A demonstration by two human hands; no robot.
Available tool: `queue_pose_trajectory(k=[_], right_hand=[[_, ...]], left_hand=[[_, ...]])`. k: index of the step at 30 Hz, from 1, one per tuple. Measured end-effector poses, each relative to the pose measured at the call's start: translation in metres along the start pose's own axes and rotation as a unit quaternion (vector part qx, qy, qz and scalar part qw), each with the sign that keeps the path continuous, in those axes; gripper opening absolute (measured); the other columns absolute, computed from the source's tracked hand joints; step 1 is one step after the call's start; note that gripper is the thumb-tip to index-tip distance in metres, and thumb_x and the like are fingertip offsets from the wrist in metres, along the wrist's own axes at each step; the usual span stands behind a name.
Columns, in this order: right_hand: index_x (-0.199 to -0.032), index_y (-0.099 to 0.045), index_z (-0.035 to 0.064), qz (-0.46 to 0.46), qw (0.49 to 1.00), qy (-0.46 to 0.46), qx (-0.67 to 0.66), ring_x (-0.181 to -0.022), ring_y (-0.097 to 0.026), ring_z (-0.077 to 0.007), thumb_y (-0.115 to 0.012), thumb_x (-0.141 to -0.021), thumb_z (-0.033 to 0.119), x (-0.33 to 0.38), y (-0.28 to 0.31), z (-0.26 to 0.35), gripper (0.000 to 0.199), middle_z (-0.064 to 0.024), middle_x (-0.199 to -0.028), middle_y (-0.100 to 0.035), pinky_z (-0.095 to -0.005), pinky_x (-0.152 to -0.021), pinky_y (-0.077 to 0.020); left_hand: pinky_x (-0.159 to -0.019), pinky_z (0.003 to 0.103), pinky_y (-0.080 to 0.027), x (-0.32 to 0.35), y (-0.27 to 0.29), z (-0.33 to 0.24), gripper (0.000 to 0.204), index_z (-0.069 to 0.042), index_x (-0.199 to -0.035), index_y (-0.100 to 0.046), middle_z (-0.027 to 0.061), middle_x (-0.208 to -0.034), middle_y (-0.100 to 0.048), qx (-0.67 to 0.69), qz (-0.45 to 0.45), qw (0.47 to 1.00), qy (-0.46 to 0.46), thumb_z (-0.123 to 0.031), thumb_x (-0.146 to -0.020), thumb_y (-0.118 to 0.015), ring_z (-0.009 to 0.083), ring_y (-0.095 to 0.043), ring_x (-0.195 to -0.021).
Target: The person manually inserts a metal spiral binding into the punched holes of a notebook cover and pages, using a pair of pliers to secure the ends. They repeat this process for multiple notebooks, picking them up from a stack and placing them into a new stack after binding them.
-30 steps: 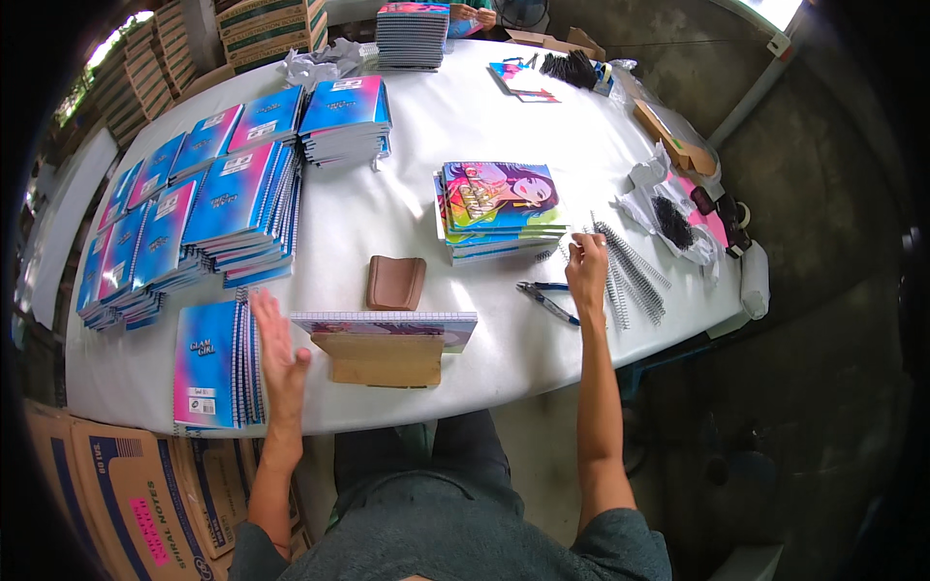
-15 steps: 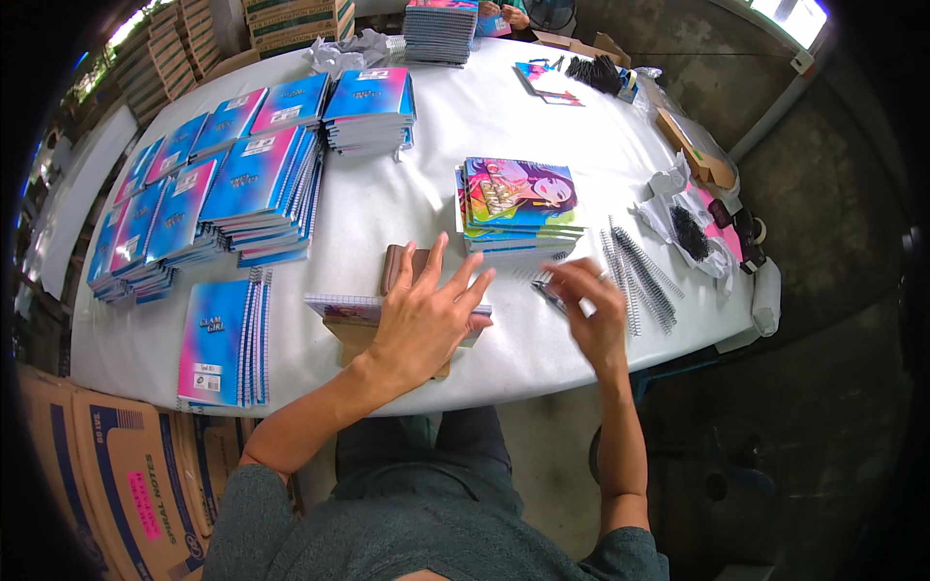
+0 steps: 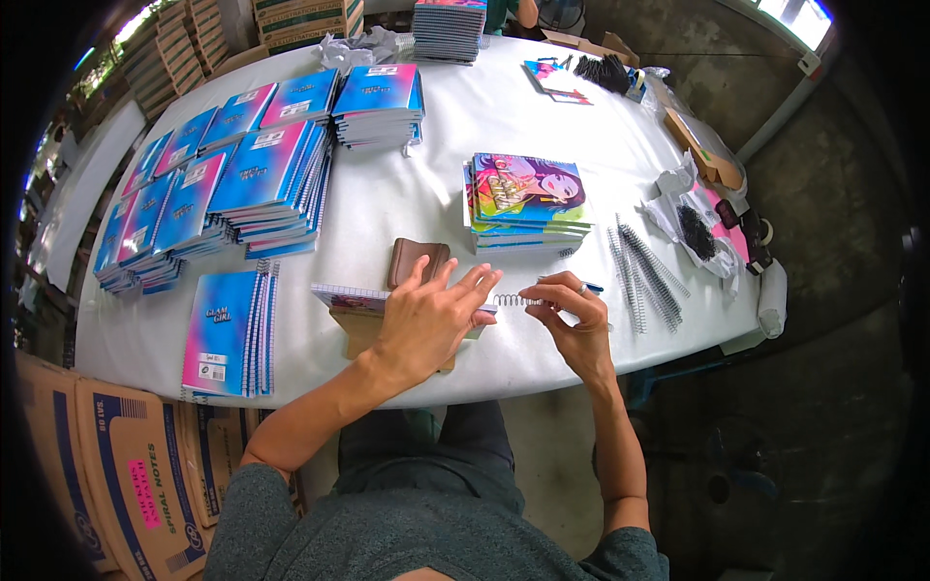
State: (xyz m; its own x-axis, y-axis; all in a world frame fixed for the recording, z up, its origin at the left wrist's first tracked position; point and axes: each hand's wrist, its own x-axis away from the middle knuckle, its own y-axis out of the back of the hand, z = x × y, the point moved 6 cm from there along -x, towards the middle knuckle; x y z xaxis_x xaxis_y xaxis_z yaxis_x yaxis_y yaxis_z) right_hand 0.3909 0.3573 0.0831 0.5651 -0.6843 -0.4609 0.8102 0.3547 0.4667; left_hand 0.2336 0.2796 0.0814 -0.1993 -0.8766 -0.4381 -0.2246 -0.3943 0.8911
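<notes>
My left hand [image 3: 421, 324] lies over a notebook [image 3: 347, 299] held edge-up near the table's front edge, fingers reaching across its top. Beneath the notebook is a tan board or block [image 3: 355, 334], partly covered by the hand. My right hand [image 3: 573, 327] pinches a wire spiral coil [image 3: 510, 300], whose free end meets the notebook's right end; whether it has entered the holes I cannot tell. A brown, wallet-like block [image 3: 418, 263] sits just beyond my left fingers. Behind my right fingers, a slim dark tool or pen [image 3: 595, 288] is partly hidden.
Loose spiral coils [image 3: 647, 276] lie at right, beside crumpled paper with black coils [image 3: 695, 230]. Illustrated notebooks [image 3: 528, 198] are stacked ahead. Blue-pink notebooks [image 3: 266, 179] fill the left, several more [image 3: 228, 329] nearer. Cartons [image 3: 126, 465] stand lower left; another person's arm [image 3: 527, 12] shows far back.
My right hand has moved slightly left and down, bringing the coil against the notebook's right end. My left hand keeps its place on the notebook. The view has shifted a little.
</notes>
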Motion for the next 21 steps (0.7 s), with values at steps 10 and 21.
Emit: queue_pose_trajectory(k=[10, 21], right_hand=[[-0.096, -0.073, 0.0037, 0.023, 0.995, -0.014, -0.093, -0.090, -0.063, -0.0176, -0.076, -0.072, -0.008, 0.002, -0.005, -0.021, 0.027, -0.0063, -0.093, -0.067, -0.0314, -0.077, -0.0500], [-0.108, -0.061, 0.0059, 0.123, 0.983, 0.017, 0.132, -0.080, -0.063, -0.0320, -0.068, -0.084, 0.004, 0.001, -0.006, 0.013, 0.025, -0.0105, -0.091, -0.063, -0.0417, -0.069, -0.0484]], left_hand=[[-0.101, 0.052, -0.045, 0.001, -0.001, 0.002, 0.056, -0.016, -0.139, -0.053, 0.0051, -0.134, -0.061, 0.005, 0.002, 1.000, 0.000, -0.036, -0.088, -0.066, 0.0323, -0.060, -0.119], [-0.099, 0.049, -0.047, -0.001, -0.001, 0.000, 0.059, -0.015, -0.139, -0.052, 0.0050, -0.133, -0.061, 0.018, 0.002, 1.000, 0.001, -0.033, -0.086, -0.068, 0.0307, -0.060, -0.118]])
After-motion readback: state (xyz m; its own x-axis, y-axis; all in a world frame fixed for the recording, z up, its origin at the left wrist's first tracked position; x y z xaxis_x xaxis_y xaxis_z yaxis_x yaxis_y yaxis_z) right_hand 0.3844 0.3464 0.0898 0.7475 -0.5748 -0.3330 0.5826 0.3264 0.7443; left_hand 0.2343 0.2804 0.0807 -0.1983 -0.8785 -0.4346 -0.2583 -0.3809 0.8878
